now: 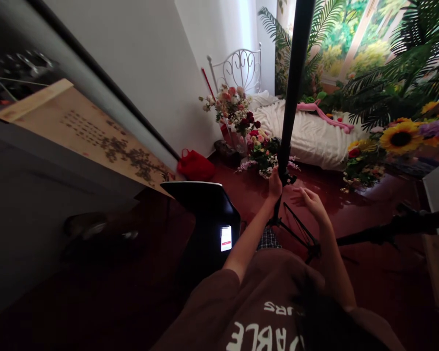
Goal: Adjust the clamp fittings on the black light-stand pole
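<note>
A tall black stand (291,87) with a tubular pole rises in front of me, its spread legs (296,226) low near the floor. My left hand (275,185) is wrapped round the pole just beside a small black clamp knob (289,179). To the right of the pole, apart from it, my right hand (310,201) has its fingers stretched out and holds nothing. Left of my left forearm is a dark chair (205,200) with a curved back, and a phone with a lit screen (226,238) lies on it.
Behind the stand is a bed with white bedding (314,141), ringed by artificial flowers (256,146) and a sunflower (401,139). A red bag (194,165) sits by the wall. A hanging scroll (91,131) is at left. Another black stand (395,228) juts in from the right.
</note>
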`<state>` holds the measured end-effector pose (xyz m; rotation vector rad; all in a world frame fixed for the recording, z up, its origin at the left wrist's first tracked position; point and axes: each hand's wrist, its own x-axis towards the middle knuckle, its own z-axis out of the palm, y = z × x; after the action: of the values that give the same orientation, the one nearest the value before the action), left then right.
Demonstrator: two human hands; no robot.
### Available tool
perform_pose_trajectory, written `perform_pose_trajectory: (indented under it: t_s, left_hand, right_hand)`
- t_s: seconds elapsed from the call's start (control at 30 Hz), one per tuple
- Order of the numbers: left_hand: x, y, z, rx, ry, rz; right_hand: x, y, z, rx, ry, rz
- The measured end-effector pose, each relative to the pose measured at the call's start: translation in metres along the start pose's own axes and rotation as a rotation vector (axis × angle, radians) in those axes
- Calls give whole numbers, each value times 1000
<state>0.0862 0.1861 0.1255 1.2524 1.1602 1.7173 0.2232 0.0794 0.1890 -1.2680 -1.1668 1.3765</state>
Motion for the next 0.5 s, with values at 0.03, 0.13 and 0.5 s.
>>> perform_pose_trajectory:
  t_s: [0.03, 0.13, 0.5]
  left_hand:
    - [-9, 2, -2, 15, 27, 5]
    - [-54, 0, -5, 112, 141, 31]
    - [-186, -29, 80, 25, -499, -44]
  right_hand:
    - [-13, 9, -12, -9, -4, 35]
    - [-56, 42, -51, 27, 113, 158]
    - [-164, 76, -133, 185, 969, 145]
